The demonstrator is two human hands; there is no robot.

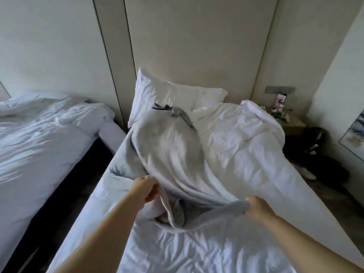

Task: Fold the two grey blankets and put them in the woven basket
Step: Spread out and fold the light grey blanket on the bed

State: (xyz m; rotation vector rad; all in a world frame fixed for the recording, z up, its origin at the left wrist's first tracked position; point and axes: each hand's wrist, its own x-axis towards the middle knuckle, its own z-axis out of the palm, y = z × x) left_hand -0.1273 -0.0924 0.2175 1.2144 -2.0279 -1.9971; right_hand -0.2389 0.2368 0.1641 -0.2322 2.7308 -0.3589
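Note:
A light grey blanket (173, 150) billows above the white bed (197, 251), its far end reaching the pillow. My left hand (146, 189) grips the blanket's near left edge. My right hand (256, 208) grips its near right edge. Between my hands the near edge sags, and grey folds (177, 215) hang under it. I cannot tell if those folds are a second blanket. No woven basket is in view.
A white duvet (242, 138) is bunched on the bed's right half, with a pillow (173, 93) at the headboard. A second bed (39, 138) stands left across a dark gap. A nightstand (291, 123) and dark bags (319, 154) sit to the right.

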